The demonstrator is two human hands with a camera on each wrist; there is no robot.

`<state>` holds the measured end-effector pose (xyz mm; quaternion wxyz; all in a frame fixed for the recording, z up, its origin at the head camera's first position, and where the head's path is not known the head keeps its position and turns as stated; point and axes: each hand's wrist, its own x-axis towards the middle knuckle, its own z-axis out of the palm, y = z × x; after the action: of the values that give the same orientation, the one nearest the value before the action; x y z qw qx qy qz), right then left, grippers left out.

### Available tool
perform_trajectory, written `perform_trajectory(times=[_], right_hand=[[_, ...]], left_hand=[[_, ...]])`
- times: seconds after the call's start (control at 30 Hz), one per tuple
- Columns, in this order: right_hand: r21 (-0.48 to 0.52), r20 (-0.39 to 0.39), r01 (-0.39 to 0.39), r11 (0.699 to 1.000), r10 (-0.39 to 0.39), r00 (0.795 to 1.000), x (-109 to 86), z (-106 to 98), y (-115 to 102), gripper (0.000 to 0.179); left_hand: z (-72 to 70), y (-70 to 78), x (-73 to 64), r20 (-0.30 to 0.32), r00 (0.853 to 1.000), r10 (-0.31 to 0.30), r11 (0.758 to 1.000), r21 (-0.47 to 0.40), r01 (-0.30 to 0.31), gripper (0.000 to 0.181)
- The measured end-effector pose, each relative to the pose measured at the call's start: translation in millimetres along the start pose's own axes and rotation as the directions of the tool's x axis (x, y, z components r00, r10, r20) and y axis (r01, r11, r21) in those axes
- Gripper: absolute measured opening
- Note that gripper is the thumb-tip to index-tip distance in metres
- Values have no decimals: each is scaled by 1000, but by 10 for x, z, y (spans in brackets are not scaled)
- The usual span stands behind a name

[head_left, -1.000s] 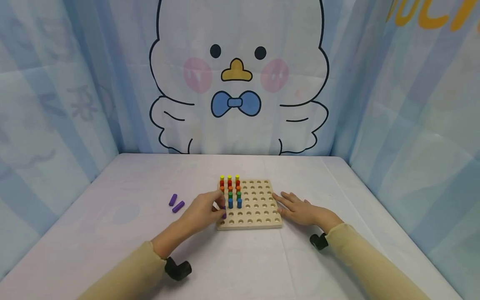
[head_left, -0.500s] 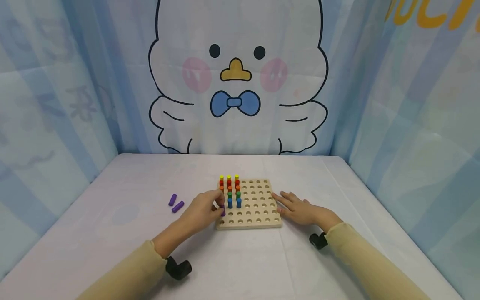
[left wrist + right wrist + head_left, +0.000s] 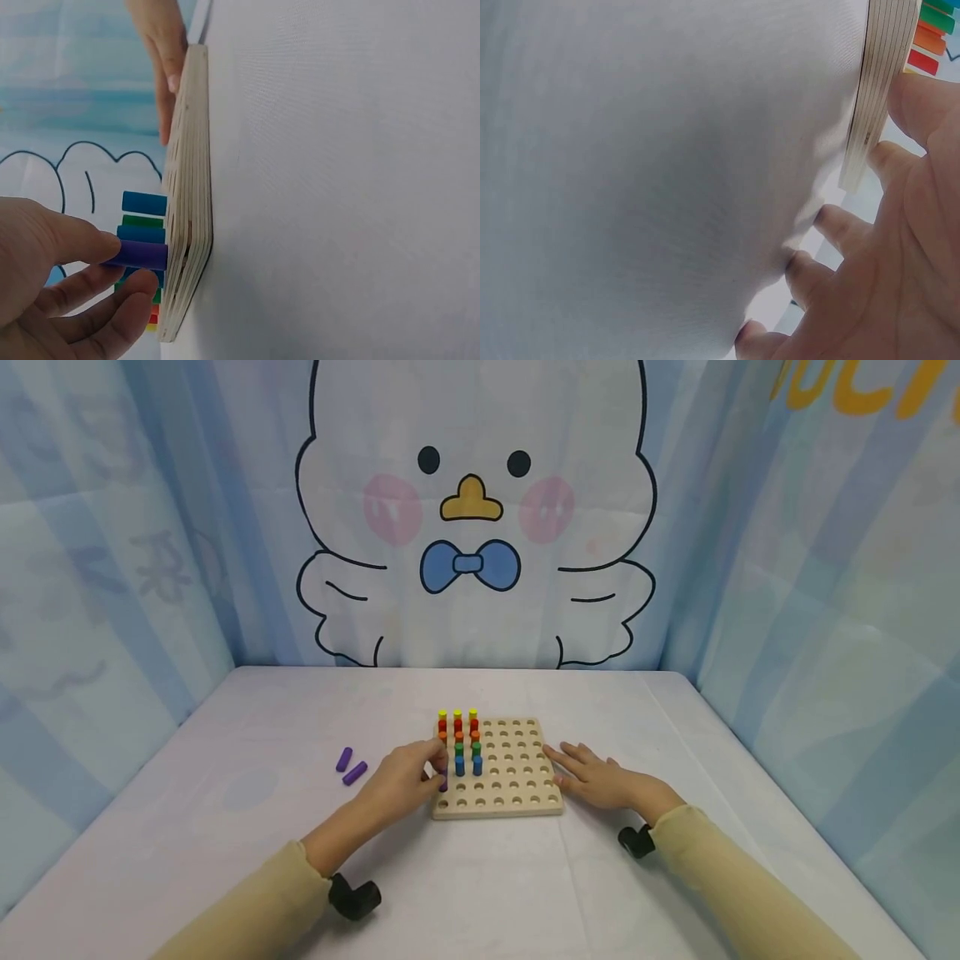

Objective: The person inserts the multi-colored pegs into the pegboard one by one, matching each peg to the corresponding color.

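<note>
My left hand [image 3: 405, 777] pinches a purple peg [image 3: 146, 255] between thumb and fingers, over the left column of a wooden peg board [image 3: 498, 811]. The peg stands upright, its lower end right at the board's top face in the left wrist view. Behind it are rows of yellow [image 3: 457, 715], red, orange, green and blue pegs [image 3: 477, 766], filling columns on the board's left side. My hand partly hides the left column. At the board's right edge rests my right hand [image 3: 600, 779], fingers spread, with thumb and forefinger touching the edge in the right wrist view.
Two loose purple pegs [image 3: 355, 773] lie on the white-covered table [image 3: 480, 893], left of my left hand. Bare holes cover the board's right part and its front rows. A curtain [image 3: 480, 618] with a cartoon bird hangs behind the table.
The purple peg and my left fingertips have shifted very slightly, with the peg now standing straighter at the board. My right hand stays in place at the board's edge.
</note>
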<state>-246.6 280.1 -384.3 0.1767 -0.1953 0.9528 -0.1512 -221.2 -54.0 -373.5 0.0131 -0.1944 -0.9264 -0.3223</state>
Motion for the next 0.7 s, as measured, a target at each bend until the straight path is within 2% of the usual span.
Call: perform_trajectory(times=[0.2,0.47,0.7], right_hand=[[1,-7,3,1000,-3,1000,3,-5,3,65],[9,-7,-6,1000,6,1000,10,28,5,65],[0,-12,2,1000,-2,1000,11,25,6,65]], left_hand=[[27,-9,14,-39,999,3,1000,0,-3,17],[45,-51,1,-95,995,22,995,104,-12,18],[37,-38,-4,-61,998,-12,999,39,15,18]])
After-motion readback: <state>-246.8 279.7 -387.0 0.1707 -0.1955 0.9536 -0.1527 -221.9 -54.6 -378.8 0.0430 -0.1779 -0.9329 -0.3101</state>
